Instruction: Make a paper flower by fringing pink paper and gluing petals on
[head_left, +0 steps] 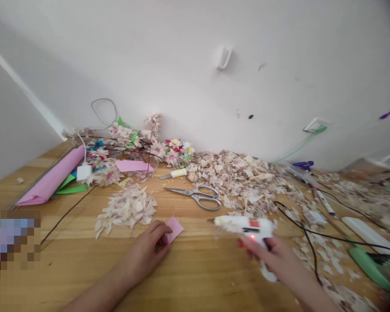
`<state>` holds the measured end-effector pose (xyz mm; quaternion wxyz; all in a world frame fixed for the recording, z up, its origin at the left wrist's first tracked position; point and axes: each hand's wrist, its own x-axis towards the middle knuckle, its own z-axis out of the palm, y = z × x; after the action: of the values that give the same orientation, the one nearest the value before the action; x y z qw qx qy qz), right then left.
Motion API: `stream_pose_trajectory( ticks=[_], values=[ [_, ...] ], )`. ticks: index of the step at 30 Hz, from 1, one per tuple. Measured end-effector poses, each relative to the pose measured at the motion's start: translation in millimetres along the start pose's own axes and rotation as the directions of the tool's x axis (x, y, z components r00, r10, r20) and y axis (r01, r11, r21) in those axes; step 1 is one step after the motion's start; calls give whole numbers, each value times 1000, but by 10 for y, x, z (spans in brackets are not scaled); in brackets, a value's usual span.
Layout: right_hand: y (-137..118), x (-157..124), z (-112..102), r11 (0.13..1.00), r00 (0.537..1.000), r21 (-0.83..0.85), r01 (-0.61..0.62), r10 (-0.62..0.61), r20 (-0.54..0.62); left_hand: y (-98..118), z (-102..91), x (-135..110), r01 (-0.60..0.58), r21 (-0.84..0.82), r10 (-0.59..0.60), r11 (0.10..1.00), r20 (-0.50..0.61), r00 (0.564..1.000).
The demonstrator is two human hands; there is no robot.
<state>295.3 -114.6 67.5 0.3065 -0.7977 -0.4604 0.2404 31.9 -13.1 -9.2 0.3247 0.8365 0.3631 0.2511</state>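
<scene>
Between the thumb and fingers of my left hand (152, 245) is a small piece of pink paper (174, 230), close above the wooden table. My right hand (273, 255) grips a white hot glue gun (261, 227) by its handle, with a red light glowing on its body. The gun's nozzle points left, towards the pink paper but apart from it. Beyond my left hand lies a small heap of pale, petal-like flakes (130, 206). Metal scissors (198, 195) rest on the table past both hands, their blades pointing left.
A large pile of dry flakes (237, 173) lies against the wall. At the back left are handmade flowers on stems (123, 134), a pink paper roll (55, 175) and a white charger (84, 172). A craft knife (173, 174) lies behind the scissors. A black cable (341, 238) crosses the right side.
</scene>
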Motion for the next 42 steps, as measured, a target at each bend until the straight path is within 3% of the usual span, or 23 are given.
stream_pose_trajectory(
  ticks=[3,7,14,25,31,42],
  values=[
    [-207,-26,329,989,960,52,138,-147,240,-6,-4,-10,5,1,-5,1000,-2,1000],
    [-325,70,524,966,931,-61,252,-224,287,4,-29,-30,4,9,-4,1000,19,1000],
    [-432,194,533,930,872,-131,343,-263,414,12,-104,-56,-26,12,26,1000,27,999],
    [-477,199,567,908,824,-132,399,-292,485,-26,-189,-90,-42,109,42,993,4,999],
    [-465,208,576,902,837,-164,400,-287,466,-72,-276,-110,-61,87,57,994,43,997],
    [-459,171,581,914,849,-155,376,-273,453,-35,-324,-106,80,-79,-68,994,141,988]
  ],
)
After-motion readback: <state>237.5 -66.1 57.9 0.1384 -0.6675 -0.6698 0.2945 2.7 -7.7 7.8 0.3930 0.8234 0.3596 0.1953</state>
